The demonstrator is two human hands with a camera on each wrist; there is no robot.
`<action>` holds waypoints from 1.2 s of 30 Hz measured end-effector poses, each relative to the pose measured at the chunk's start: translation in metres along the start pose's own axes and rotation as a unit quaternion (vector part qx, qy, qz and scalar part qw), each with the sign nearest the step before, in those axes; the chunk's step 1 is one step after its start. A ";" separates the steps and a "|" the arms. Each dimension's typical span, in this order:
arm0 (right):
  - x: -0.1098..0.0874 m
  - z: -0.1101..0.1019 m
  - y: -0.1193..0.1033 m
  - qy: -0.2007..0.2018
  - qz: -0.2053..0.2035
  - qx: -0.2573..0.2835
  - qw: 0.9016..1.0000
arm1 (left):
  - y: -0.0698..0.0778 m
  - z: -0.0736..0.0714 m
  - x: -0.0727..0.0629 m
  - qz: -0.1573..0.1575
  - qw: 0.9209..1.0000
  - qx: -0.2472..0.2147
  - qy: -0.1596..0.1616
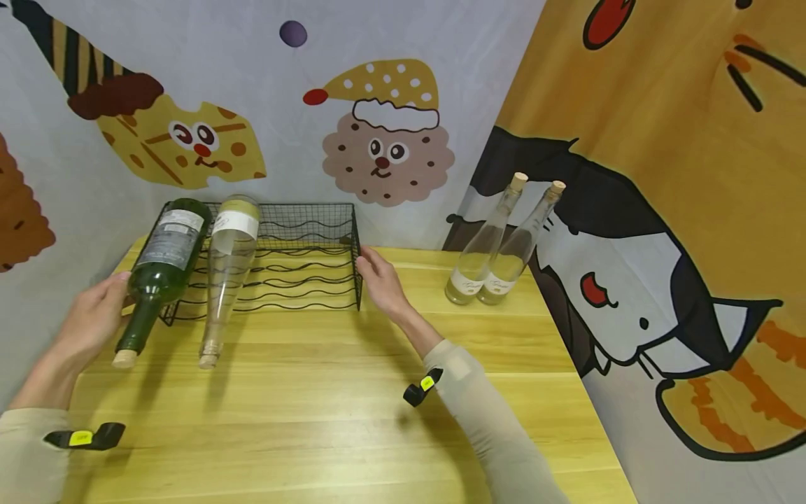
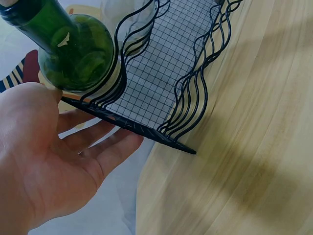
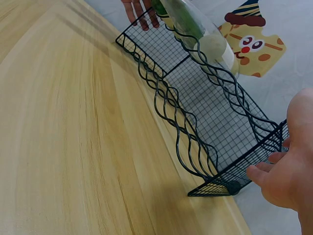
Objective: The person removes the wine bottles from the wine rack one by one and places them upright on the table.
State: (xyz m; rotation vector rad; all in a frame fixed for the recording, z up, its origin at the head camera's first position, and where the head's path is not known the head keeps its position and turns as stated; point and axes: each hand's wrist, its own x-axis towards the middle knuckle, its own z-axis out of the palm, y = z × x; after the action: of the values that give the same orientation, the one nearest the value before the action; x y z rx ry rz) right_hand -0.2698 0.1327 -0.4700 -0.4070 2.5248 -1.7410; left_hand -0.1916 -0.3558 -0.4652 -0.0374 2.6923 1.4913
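A black wire wine rack (image 1: 302, 280) with wavy rails stands on the wooden table. On its upper rails lie a green wine bottle (image 1: 160, 259) at the left end and a clear bottle (image 1: 229, 273) beside it, corked necks toward me. My left hand (image 2: 63, 147) touches the rack's left end panel from outside, its fingers loosely extended and close to the green bottle. At the other end, my right hand (image 3: 288, 166) has relaxed fingers against the mesh right end panel (image 3: 244, 169). In the head view, the right hand (image 1: 384, 283) is just outside that panel.
Two clear corked bottles, a left one (image 1: 475, 259) and a right one (image 1: 519, 252), stand upright side by side to the right of the rack. Cartoon-printed cloth (image 1: 491, 42) hangs behind the table (image 1: 302, 420) and along its right side.
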 end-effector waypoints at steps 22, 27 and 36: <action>0.002 -0.006 0.003 -0.009 -0.021 -0.027 0.999 | 0.019 0.003 -0.008 0.062 0.991 -0.016 0.114; 0.003 -0.006 0.003 -0.009 -0.023 -0.023 0.999 | 0.030 0.000 -0.010 0.085 0.985 -0.008 0.149; 0.001 -0.005 0.002 -0.005 -0.016 -0.035 0.999 | 0.044 -0.001 -0.023 0.117 0.975 0.031 0.184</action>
State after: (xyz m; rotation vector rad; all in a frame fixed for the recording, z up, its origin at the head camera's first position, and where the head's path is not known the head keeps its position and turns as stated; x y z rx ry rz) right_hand -0.2721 0.1372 -0.4702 -0.4606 2.5928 -1.6591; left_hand -0.1710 -0.3336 -0.4264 0.0092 3.1328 1.5981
